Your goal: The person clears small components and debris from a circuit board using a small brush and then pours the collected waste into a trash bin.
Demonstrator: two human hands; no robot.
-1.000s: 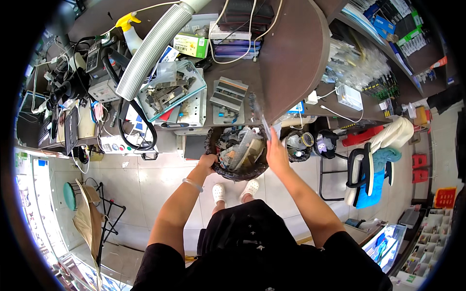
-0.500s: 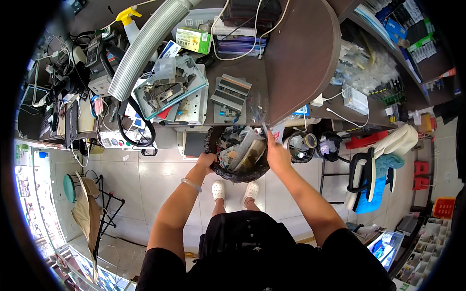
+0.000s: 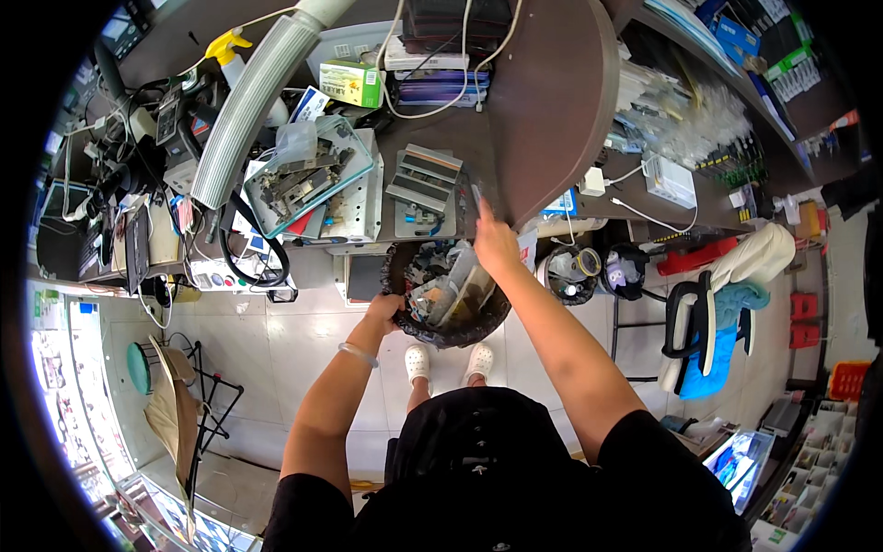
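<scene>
Floor [image 3: 303,340]: pale tiles, beneath both hands and behind them.
Desk [image 3: 386,144]: dark brown, cluttered, just beyond the left hand and reaching under the right fingertips.
Hose [image 3: 253,110]: ribbed, grey, well ahead of the left hand and off to its left.
Bin [image 3: 446,339]: black-lined, filled with scraps [image 3: 451,285], just right of the left hand, nearer the body than the right.
Box [image 3: 324,203]: clear, loaded with metal parts [image 3: 308,187], ahead of the left hand, leftward.
Fixture [image 3: 425,178]: grey, just left of the right fingertips.
Right hand [image 3: 497,247]: closed around a slim tool.
Left hand [image 3: 389,306]: gripping the bin's left rim.
Tool [image 3: 477,193]: pale, pointing forward from the right fingers; too blurred to identify.
</scene>
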